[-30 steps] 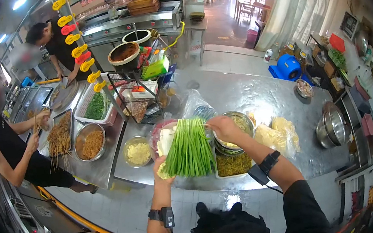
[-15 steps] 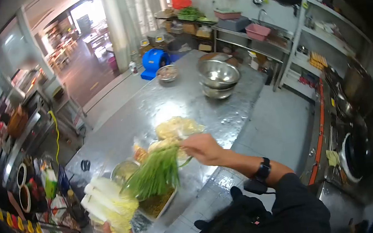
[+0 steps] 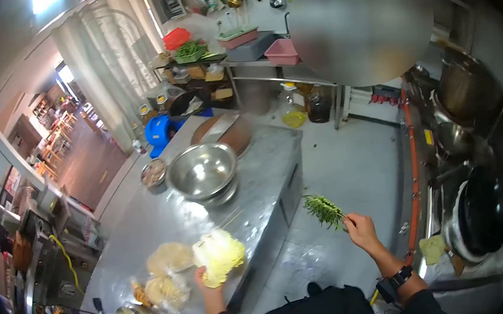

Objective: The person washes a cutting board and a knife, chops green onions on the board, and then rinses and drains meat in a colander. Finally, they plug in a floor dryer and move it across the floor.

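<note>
- Above the metal table (image 3: pixel 262 184), pale cabbage leaves (image 3: pixel 218 255) are grasped at one side by the left hand (image 3: pixel 208 286), its fingers partly hidden; thin sticks (image 3: pixel 230 218) are seen just beyond.
- Over the floor (image 3: pixel 343 164), leafy greens (image 3: pixel 323 210) are pinched by a stalk-like end in the right hand (image 3: pixel 361 231).
- Greens could be dropped onto the floor if that narrow pinch is loosened.
- Leaves could be torn or bruised if squeezed too hard.

The table (image 3: pixel 266 171) had a smooth, glossy metal top. The mixing bowl (image 3: pixel 203 170) was polished metal with bright reflections. The blower (image 3: pixel 159 132) and basin (image 3: pixel 282 52) appeared to be smooth plastic; the curtain (image 3: pixel 107 55), matt cloth. The cabbage leaves (image 3: pixel 219 258) presented crinkled margins; the bunched greens (image 3: pixel 323 210), a rough, matt surface.
</note>
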